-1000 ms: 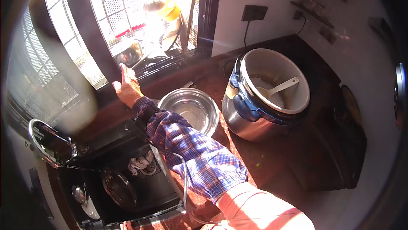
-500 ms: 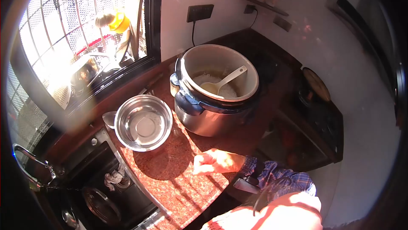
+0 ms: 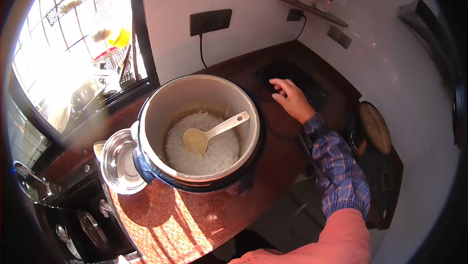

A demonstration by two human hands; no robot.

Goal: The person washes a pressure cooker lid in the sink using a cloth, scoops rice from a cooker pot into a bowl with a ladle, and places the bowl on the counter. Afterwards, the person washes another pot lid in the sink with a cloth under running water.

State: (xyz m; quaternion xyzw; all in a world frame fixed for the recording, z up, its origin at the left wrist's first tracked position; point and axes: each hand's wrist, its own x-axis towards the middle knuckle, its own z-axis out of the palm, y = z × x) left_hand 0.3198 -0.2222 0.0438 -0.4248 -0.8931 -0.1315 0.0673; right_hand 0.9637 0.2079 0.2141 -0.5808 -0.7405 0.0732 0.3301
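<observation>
My right hand (image 3: 293, 100) reaches over the counter to the right of a large rice cooker (image 3: 197, 184). Its fingers are slightly bent and apart, with nothing in them, near a dark flat appliance (image 3: 292, 76) in the back corner. Inside the cooker's pot is cooked white rice (image 3: 202, 162). A white ladle (image 3: 222, 126) lies on the rice, its handle leaning toward the pot's right wall. To the left of the cooker is a steel bowl (image 3: 117, 166), partly covered by the cooker's side. My left hand is out of view.
A sink (image 3: 58, 222) with a lid and other ware lies at the lower left, beside a barred window. Wall sockets (image 3: 210, 22) with a cord are behind the cooker. At the right are a stove (image 3: 380, 181) and a round brown object (image 3: 374, 127). Two jars (image 3: 315, 0) stand on a shelf.
My right hand has moved from the counter's front to the back, right of the cooker, and its fingers have spread. The view has shifted, and the cooker appears closer, partly covering the bowl.
</observation>
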